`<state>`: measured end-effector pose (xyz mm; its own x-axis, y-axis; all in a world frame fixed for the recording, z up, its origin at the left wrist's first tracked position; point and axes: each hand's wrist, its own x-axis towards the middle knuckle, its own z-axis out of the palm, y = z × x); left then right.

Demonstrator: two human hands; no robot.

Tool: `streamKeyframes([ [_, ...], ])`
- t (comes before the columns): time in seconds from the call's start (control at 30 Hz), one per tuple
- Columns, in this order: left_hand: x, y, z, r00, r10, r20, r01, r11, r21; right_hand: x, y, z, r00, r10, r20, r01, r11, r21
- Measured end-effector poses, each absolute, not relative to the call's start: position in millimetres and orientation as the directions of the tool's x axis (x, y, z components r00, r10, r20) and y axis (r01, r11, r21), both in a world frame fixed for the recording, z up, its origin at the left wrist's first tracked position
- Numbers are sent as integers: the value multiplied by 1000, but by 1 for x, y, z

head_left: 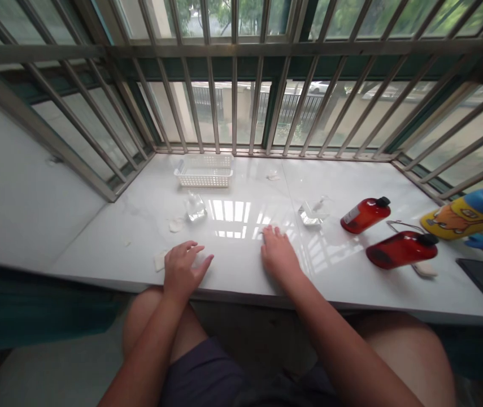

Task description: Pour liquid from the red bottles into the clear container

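Left hand [184, 268]: I hold it near the counter's front edge, thumb spread away from loosely curved fingers. A white flat piece [159, 261] lies just beside it, partly covered.

Right hand [278, 254]: palm down over the counter [233, 263], fingers extended and close together. I cannot tell whether anything is pinched beneath them.

Clear containers: the left clear bottle [196, 209] is ahead of my left hand, just in front of the basket. The right clear bottle [311, 216] is ahead and to the right of my right hand. Both are transparent, with squared bodies; I cannot tell their fill level.

Basket [204, 181]: white, rectangular, lattice walls, end handles; located toward the window bars.

Red containers: the labelled red bottle [362, 216] and the nearer red bottle [396, 250] are translucent, rounded and black-capped. Each shows a darker zone near its base; I cannot identify it. The view slants both, so I cannot confirm that they are upright.

Markings: the white label on the first is too small to read. The yellow-and-blue bottle [465, 215] carries a cartoon figure; its lettering is illegible to me.

Surface: glossy, white, faintly veined, reflecting the metal bars [234, 107]. A crumpled white scrap [175, 225] lies near the left clear bottle.
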<state>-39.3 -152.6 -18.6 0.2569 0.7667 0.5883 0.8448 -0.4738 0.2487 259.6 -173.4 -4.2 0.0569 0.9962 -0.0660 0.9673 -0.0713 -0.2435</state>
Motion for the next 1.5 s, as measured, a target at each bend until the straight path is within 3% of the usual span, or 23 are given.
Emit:
streamKeyframes([
  [0.17, -42, -148, -20, 349, 779, 520, 824, -520, 226, 188, -199, -11, -382, 924, -8, 863, 353, -362],
  [0.27, -43, -146, -20, 369, 779, 508, 814, -534, 229, 193, -236, -18, -475, 880, 20, 808, 445, -385],
  [0.37, -42, -146, -19, 372, 785, 494, 810, -535, 240, 229, -257, -19, -431, 902, -23, 850, 397, -347],
  [0.53, -40, -151, -15, 356, 793, 494, 807, -528, 265, 298, -225, -13, 20, 995, -101, 988, -35, -149],
  [0.63, -40, -153, -14, 398, 773, 493, 787, -564, 249, 306, -180, -8, 164, 984, -76, 976, -173, -134],
  [0.77, -43, -151, -15, 432, 767, 474, 770, -588, 248, 262, -130, 0, 102, 993, -62, 974, -112, -196],
  [0.97, -43, -148, -16, 409, 794, 450, 781, -560, 277, 194, -160, 0, -386, 922, -42, 877, 352, -327],
  [1.07, -42, -148, -17, 386, 803, 454, 786, -544, 293, 214, -195, -5, -497, 867, -39, 819, 454, -350],
  [1.17, -41, -150, -19, 350, 811, 468, 790, -524, 318, 261, -197, -7, -383, 918, -105, 899, 344, -272],
  [1.33, -41, -152, -23, 168, 767, 619, 820, -458, 344, 302, -117, 4, 39, 990, -134, 991, -56, -124],
  [1.43, -42, -153, -24, 84, 719, 690, 838, -426, 342, 272, -71, 13, 56, 992, -110, 987, -72, -145],
  [1.5, -43, -153, -25, 68, 699, 712, 843, -422, 334, 234, -65, 17, -43, 993, -111, 983, 21, -185],
])
